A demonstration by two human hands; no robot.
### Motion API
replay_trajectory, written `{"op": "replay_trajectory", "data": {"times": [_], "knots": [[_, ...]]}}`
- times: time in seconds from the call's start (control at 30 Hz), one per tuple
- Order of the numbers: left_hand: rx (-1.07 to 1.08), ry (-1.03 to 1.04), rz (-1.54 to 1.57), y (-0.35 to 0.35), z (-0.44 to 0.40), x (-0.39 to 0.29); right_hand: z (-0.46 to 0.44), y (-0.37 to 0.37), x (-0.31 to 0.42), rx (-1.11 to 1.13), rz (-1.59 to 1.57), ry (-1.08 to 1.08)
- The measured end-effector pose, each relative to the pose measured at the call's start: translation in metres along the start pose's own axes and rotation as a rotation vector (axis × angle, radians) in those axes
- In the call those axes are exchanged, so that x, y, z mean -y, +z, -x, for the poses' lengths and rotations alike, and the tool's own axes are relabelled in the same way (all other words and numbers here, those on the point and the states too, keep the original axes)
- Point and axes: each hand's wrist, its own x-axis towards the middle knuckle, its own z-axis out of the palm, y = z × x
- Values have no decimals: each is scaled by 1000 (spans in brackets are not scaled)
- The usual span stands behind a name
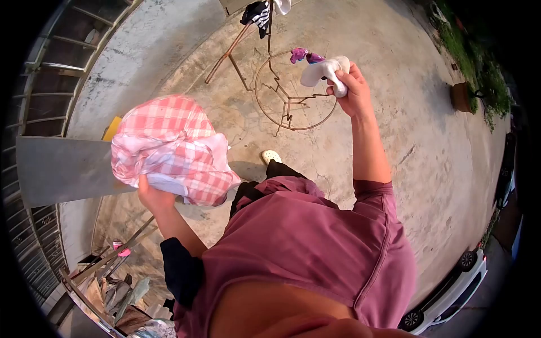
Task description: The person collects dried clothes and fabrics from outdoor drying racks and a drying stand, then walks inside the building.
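My right hand (352,93) is raised at the upper right, its fingers pinched on a white sock (324,70). Beside the sock, small purple cloth pieces (307,56) hang at the rim of a rusty metal ring stand (287,101). My left hand (155,194) grips a large bunched pink-and-white checked cloth (174,121) from below; most of its fingers are hidden by the fabric. A pale bluish cloth (163,183) shows in the folds near that hand. Dark cloth (181,270) hangs over my left arm near the elbow.
A grey board (65,172) juts out at the left, before a barred window (56,84). Striped black-and-white cloth (260,17) hangs on the stand's post. Scrap material (121,298) lies lower left. A potted plant (463,97) and white car (448,296) are on the right.
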Motion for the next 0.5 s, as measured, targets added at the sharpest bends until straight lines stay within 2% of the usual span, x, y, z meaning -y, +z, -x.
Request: {"op": "replay_trajectory", "data": {"times": [0.1, 0.23, 0.3, 0.4, 0.43, 0.47, 0.5], "knots": [[-53, -15, -24, 1, 3, -4, -5, -34, -41, -144, 112, 56], [-87, -18, -61, 2, 4, -3, 19, -80, -83, -331, 56, 64], [-60, -16, -63, -7, 3, -2, 45, -109, -124, -450, 165, 153], [-51, -23, -84, -6, 1, -2, 82, -171, -210, -531, 496, 445], [-76, -30, -102, -3, 1, -3, 90, -186, -227, -531, 625, 513], [-79, -28, -105, 2, 3, -4, 94, -185, -226, -528, 623, 517], [-94, -34, -131, 8, 6, -5, 97, -177, -219, -606, 595, 619]]}}
